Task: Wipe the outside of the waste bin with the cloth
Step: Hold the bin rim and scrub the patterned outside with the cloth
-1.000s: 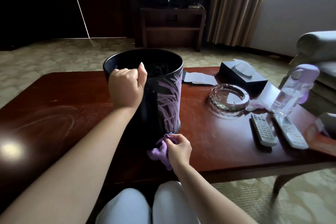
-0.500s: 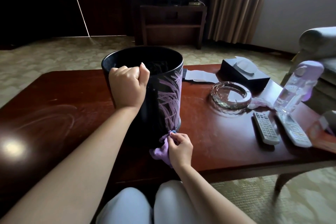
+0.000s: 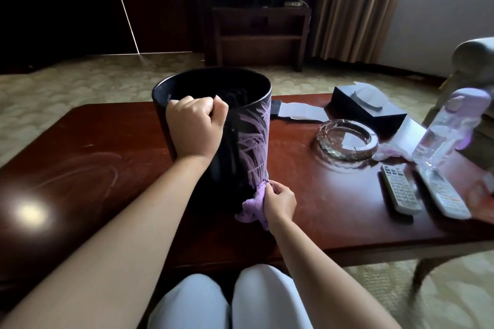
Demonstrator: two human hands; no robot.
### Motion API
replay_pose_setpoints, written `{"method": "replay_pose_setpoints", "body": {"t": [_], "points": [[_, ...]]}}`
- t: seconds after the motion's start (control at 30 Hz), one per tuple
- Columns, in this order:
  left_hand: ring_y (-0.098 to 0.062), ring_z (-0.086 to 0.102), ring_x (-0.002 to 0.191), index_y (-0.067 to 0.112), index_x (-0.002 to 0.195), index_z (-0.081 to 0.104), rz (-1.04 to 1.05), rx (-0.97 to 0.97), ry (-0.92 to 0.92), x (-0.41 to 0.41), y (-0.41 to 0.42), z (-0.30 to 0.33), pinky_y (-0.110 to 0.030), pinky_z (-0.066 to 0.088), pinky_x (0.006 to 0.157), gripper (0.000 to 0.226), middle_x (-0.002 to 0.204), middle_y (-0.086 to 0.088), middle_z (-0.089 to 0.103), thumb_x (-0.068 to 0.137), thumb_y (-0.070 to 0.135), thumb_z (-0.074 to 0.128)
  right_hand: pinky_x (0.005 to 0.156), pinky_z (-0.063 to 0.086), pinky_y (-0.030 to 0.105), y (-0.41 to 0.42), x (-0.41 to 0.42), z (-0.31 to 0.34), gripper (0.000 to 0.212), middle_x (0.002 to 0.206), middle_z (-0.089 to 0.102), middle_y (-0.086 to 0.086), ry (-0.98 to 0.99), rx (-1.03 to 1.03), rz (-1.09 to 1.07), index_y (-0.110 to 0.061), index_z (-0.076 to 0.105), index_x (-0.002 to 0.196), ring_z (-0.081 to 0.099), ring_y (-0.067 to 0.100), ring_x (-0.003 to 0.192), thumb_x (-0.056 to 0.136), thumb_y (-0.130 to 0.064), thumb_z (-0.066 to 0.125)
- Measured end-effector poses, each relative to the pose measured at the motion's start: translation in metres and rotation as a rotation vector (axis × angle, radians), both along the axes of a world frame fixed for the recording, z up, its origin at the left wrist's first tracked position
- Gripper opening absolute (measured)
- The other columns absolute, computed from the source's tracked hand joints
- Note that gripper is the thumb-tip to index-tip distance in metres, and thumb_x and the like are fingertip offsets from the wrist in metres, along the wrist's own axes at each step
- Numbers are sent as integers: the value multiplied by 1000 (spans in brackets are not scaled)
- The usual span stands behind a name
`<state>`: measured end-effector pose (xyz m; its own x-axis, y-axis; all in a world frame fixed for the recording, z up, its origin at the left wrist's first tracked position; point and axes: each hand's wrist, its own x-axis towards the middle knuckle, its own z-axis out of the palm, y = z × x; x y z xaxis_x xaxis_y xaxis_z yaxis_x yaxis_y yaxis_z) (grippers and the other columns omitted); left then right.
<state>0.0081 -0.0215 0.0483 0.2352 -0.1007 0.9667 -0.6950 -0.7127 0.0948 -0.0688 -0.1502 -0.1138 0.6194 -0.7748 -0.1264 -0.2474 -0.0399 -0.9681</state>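
A black round waste bin (image 3: 235,157) stands upright on the dark red wooden table (image 3: 334,208), with pale purple streaks on its right side. My left hand (image 3: 193,128) grips the near rim of the bin, fingers curled over the edge. My right hand (image 3: 279,200) pinches a bunched purple cloth (image 3: 254,204) and holds it against the bin's lower right side, near its base. The far side of the bin is hidden.
To the right on the table lie a glass ashtray (image 3: 347,140), a black tissue box (image 3: 369,105), two remote controls (image 3: 399,188), a clear bottle with a purple cap (image 3: 443,128) and some paper (image 3: 299,109). An armchair (image 3: 475,61) stands at the far right. My knees (image 3: 230,299) are below the table's near edge.
My right hand has shifted the cloth slightly up and right along the bin's base. My left hand keeps its grip on the rim.
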Motion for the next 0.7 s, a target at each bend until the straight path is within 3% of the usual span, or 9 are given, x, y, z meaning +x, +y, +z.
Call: {"method": "replay_pose_setpoints", "body": {"t": [0.13,0.27,0.5,0.7], "points": [[-27,38,40,19,50,25,8,-1,-1,0,0,0,-28,18,55,41,38,-9,34,82,17,51,85,34,10,2,-15,-6,24,105,56,2,-129,-176,209,-7,68,110,56,14,101,87,-11,62],[-27,37,40,19,50,25,15,-3,6,1,-1,-1,-28,19,56,42,38,-8,33,83,18,50,81,35,4,1,-25,-10,35,105,52,3,-115,-324,344,-10,64,116,52,11,96,81,-13,70],[-27,37,40,19,50,25,2,3,6,0,0,0,-28,21,56,41,38,-8,34,83,18,51,79,29,6,0,-11,2,22,108,59,8,-30,-265,223,-8,69,104,52,10,95,84,-7,61],[-25,33,40,18,49,24,5,-15,-11,1,-2,-3,-28,16,55,44,43,0,23,83,16,52,81,40,5,20,-22,12,22,96,67,-2,-240,-228,116,-6,72,103,61,6,88,81,-4,68]]}}
